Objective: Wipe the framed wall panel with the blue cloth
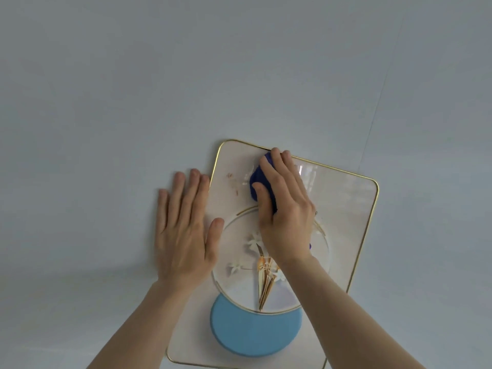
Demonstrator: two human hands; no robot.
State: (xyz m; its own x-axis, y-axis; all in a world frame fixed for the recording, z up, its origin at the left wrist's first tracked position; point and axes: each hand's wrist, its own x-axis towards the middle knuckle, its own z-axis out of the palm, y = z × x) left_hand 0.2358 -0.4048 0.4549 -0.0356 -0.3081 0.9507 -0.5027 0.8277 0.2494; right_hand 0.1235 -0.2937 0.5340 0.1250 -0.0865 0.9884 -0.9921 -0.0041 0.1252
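Note:
The framed wall panel (346,209) is a pale, glossy rectangle with a thin gold rim, hanging tilted on the wall. It shows a gold ring, white flowers and a light-blue disc (255,331) low down. My right hand (285,209) presses a bunched dark-blue cloth (259,179) against the panel's upper part, near the top edge. Most of the cloth is hidden under the palm. My left hand (183,230) lies flat with fingers spread on the wall beside the panel's left edge, its thumb over the rim.
A plain pale grey-white wall (133,89) surrounds the panel on all sides. A faint seam line (383,83) runs diagonally down the wall toward the panel's upper right.

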